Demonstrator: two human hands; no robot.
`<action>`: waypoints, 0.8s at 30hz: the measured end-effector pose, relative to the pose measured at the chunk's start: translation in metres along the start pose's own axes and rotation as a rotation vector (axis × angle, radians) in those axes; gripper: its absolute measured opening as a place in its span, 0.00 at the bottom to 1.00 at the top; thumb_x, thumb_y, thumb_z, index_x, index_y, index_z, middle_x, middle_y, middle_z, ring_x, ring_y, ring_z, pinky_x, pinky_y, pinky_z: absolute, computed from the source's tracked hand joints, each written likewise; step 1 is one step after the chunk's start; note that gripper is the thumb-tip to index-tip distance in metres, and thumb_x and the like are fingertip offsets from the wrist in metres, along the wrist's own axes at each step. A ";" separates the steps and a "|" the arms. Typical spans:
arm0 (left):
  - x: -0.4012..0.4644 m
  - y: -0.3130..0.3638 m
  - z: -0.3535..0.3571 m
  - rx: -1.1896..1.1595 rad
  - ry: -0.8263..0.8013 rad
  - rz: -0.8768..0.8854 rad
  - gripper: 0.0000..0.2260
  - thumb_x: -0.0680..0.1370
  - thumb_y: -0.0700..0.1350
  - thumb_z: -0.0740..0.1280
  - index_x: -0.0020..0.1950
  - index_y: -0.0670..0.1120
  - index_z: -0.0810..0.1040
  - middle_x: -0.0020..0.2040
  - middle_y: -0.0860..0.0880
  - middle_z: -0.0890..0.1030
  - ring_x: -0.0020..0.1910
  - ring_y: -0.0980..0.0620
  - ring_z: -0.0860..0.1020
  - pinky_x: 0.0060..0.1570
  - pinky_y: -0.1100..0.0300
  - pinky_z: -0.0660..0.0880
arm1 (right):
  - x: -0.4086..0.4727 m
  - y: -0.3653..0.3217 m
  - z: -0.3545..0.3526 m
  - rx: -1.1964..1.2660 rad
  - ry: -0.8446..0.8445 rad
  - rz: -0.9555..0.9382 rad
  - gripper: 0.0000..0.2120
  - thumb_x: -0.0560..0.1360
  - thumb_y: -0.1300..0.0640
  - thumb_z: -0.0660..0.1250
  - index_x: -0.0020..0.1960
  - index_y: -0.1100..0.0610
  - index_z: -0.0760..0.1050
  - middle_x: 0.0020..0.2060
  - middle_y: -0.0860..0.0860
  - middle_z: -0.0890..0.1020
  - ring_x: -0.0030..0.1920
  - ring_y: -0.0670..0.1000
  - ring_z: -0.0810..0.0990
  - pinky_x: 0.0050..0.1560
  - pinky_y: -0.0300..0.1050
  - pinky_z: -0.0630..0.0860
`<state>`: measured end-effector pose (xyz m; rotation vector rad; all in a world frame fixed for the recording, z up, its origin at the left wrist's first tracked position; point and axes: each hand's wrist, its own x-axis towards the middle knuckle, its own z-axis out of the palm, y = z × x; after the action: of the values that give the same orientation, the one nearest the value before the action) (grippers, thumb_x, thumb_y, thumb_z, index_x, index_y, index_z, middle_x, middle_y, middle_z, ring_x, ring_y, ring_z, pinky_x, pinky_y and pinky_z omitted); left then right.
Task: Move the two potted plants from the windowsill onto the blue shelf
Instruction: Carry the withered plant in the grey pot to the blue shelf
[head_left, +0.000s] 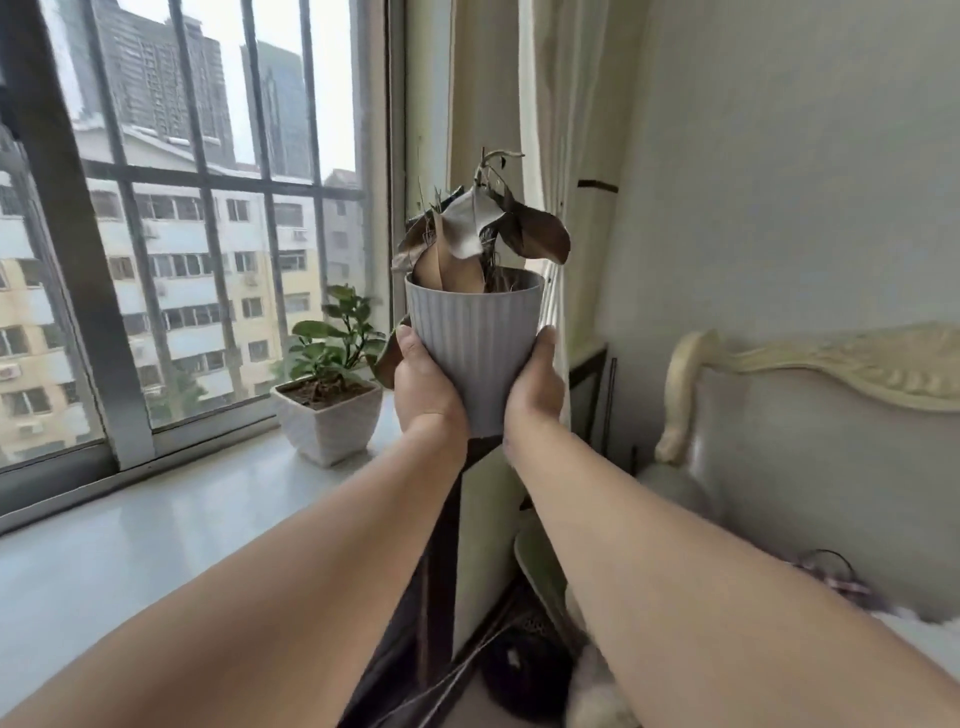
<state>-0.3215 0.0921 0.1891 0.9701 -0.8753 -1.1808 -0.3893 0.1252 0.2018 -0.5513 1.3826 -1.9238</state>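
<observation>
In mid-air, past the right end of the windowsill (156, 525): ribbed grey pot (475, 343), upright, lifted clear of every surface. Contents: withered plant (485, 228), brown and pale drooping leaves, bare curled stem on top. Held from both sides: left hand (428, 384) wrapped on the pot's left flank, thumb up along the ribbing; right hand (535, 382) likewise on the right flank. Fingers closed around the far side of the pot, mostly hidden behind it. Both forearms bare, extended forward.

On the windowsill, left of the held pot and lower: white square pot (328, 423), standing upright near the pane, with a green leafy plant (335, 332) in dark soil. Untouched by either hand.

Behind: barred window (208, 182), apartment blocks outside. Right of the frame: pale curtain (545, 104). Far right: cream carved headboard (810, 374). Below the pot: dark stand (441, 545), partly hidden by the arms.
</observation>
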 end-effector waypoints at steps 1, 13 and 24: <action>-0.009 -0.002 0.012 -0.005 -0.025 -0.013 0.27 0.74 0.68 0.47 0.53 0.50 0.75 0.44 0.52 0.76 0.46 0.47 0.75 0.50 0.52 0.69 | 0.003 -0.007 -0.014 -0.009 0.028 -0.008 0.24 0.71 0.32 0.53 0.36 0.52 0.71 0.39 0.49 0.78 0.43 0.53 0.78 0.48 0.49 0.74; -0.147 -0.037 0.144 -0.029 -0.275 -0.174 0.31 0.73 0.69 0.49 0.64 0.50 0.73 0.51 0.51 0.74 0.50 0.49 0.72 0.57 0.50 0.69 | 0.010 -0.076 -0.194 0.023 0.284 -0.135 0.21 0.72 0.36 0.55 0.34 0.51 0.73 0.34 0.47 0.78 0.36 0.48 0.76 0.32 0.42 0.68; -0.331 -0.079 0.254 -0.020 -0.499 -0.285 0.28 0.74 0.68 0.49 0.58 0.51 0.75 0.43 0.53 0.75 0.44 0.52 0.74 0.46 0.56 0.69 | -0.026 -0.139 -0.402 -0.071 0.540 -0.229 0.22 0.73 0.35 0.53 0.32 0.49 0.72 0.35 0.48 0.77 0.44 0.55 0.77 0.51 0.49 0.74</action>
<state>-0.6401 0.3723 0.1868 0.8110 -1.1370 -1.7161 -0.6878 0.4300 0.1967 -0.2314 1.7875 -2.3267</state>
